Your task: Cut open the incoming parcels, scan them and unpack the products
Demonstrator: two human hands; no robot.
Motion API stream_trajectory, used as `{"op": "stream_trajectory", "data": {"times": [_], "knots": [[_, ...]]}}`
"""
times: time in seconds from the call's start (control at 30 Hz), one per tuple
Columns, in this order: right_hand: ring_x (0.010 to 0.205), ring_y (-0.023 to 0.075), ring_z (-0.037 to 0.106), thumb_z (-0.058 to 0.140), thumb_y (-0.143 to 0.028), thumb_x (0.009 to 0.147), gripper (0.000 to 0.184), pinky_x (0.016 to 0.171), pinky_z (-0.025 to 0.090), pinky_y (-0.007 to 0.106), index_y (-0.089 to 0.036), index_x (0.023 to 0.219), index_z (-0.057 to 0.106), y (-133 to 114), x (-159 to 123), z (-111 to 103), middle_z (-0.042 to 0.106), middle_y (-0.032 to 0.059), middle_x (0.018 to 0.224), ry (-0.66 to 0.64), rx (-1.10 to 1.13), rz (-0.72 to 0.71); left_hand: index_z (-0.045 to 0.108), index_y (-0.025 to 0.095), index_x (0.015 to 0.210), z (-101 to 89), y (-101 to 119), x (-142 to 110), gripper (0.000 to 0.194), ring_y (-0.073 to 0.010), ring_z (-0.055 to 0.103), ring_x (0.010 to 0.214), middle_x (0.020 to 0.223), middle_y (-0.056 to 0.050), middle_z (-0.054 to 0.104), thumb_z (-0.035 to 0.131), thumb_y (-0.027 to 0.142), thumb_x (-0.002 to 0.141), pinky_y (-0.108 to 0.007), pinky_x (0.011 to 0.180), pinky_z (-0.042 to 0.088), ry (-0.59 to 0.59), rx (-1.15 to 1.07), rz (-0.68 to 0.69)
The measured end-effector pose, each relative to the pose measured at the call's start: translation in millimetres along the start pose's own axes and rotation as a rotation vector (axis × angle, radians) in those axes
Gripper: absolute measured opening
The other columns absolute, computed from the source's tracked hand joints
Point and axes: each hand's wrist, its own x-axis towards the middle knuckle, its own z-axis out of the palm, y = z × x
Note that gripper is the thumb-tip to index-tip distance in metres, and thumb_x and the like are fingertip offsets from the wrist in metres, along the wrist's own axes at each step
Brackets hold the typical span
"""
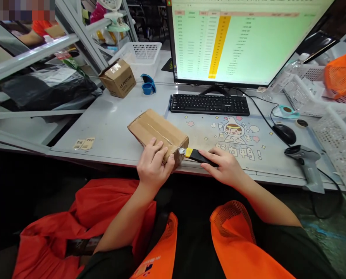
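Observation:
A taped brown cardboard box (155, 130) lies at the front edge of the grey desk (111, 124). My left hand (154, 164) grips the box's near corner, fingers curled over its top. My right hand (223, 166) is closed around a black and yellow utility knife (196, 155). The knife's blade end touches the box's right end near the tape seam.
Behind the box are a black keyboard (210, 104) and a monitor (245, 38) showing a spreadsheet. A mouse (284, 133) and a barcode scanner (305, 162) lie to the right, beside white baskets (339, 143). A small perfume carton (117, 79) and blue tape dispenser (147, 84) sit at back left.

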Motion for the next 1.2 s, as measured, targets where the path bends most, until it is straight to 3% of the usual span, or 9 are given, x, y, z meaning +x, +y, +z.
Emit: {"op": "stream_trajectory", "data": {"times": [0.3,0.47,0.63,0.7,0.8,0.9,1.03,1.13,1.2], "knots": [[0.081,0.0183,0.068,0.056,-0.046,0.108,0.042,0.073,0.056,0.030,-0.027,0.142,0.070,2.5,9.9,-16.7,0.072,0.0075,0.101,-0.130,-0.017,-0.024,0.071,0.019,0.109,1.0,1.1,-1.9,0.019,-0.0329,0.071,0.126,0.113,-0.011,0.077,0.073,0.019,0.090,-0.042,0.102,0.061,0.028,0.001,-0.003],[0.092,0.0250,0.072,0.059,-0.046,0.104,0.044,0.080,0.058,0.036,-0.023,0.139,0.074,53.6,18.1,-32.5,0.076,0.0114,0.108,0.092,-0.185,0.215,0.071,0.019,0.108,-0.9,-6.3,-7.9,0.019,-0.0330,0.070,0.128,0.114,-0.011,0.076,0.072,0.018,0.090,-0.043,0.102,0.062,0.042,-0.056,-0.014],[0.102,0.0265,0.075,0.062,-0.049,0.102,0.046,0.093,0.060,0.040,-0.020,0.137,0.074,78.6,-34.4,-51.6,0.079,0.0106,0.116,0.162,-0.014,0.339,0.072,0.023,0.112,-18.0,-56.2,-17.3,0.018,-0.0335,0.068,0.132,0.128,-0.011,0.075,0.064,0.020,0.097,-0.055,0.109,0.059,-0.001,-0.416,-0.033],[0.104,0.0269,0.076,0.062,-0.050,0.102,0.046,0.092,0.061,0.040,-0.022,0.136,0.075,76.8,-66.1,-52.8,0.080,0.0103,0.118,0.150,0.003,0.420,0.075,0.025,0.113,-25.4,-71.8,-22.7,0.019,-0.0323,0.064,0.137,0.137,-0.011,0.072,0.060,0.021,0.101,-0.058,0.117,0.051,0.065,-0.380,-0.195],[0.110,0.0286,0.076,0.062,-0.051,0.101,0.046,0.095,0.062,0.042,-0.022,0.134,0.076,75.0,-107.4,-46.6,0.079,0.0111,0.123,0.169,-0.001,0.528,0.075,0.023,0.123,-28.1,-71.1,-30.4,0.030,-0.0343,0.050,0.151,0.161,-0.017,0.053,0.057,0.039,0.105,-0.058,0.126,0.039,0.110,-0.208,-0.415],[0.110,0.0297,0.076,0.064,-0.051,0.100,0.045,0.097,0.062,0.043,-0.021,0.132,0.077,75.0,-130.8,-39.9,0.079,0.0119,0.121,0.191,0.003,0.561,0.069,0.019,0.127,-12.7,-62.1,-28.9,0.043,-0.0366,0.039,0.158,0.170,-0.023,0.036,0.066,0.052,0.099,-0.055,0.126,0.038,0.115,-0.130,-0.511],[0.100,0.0276,0.077,0.065,-0.046,0.101,0.041,0.087,0.063,0.040,-0.021,0.131,0.077,64.2,-125.6,-39.6,0.080,0.0120,0.113,0.200,0.024,0.451,0.061,0.020,0.098,29.1,-94.8,-3.8,0.020,-0.0327,0.057,0.143,0.151,-0.020,0.060,0.056,0.039,0.094,-0.052,0.120,0.046,0.250,-0.334,-0.579],[0.094,0.0237,0.076,0.066,-0.038,0.103,0.037,0.080,0.063,0.034,-0.021,0.134,0.075,41.0,-99.4,-39.2,0.078,0.0113,0.111,0.155,0.088,0.266,0.056,0.022,0.088,57.2,-127.5,27.4,0.016,-0.0311,0.070,0.125,0.126,-0.014,0.075,0.048,0.035,0.085,-0.050,0.111,0.053,0.151,-0.695,-0.644],[0.092,0.0214,0.075,0.066,-0.035,0.103,0.035,0.079,0.062,0.032,-0.020,0.135,0.074,21.8,-78.3,-34.8,0.077,0.0112,0.108,0.104,0.136,0.126,0.057,0.023,0.085,68.5,-130.6,43.7,0.018,-0.0304,0.074,0.114,0.111,-0.013,0.079,0.046,0.037,0.087,-0.049,0.106,0.056,0.067,-0.789,-0.687]]}}
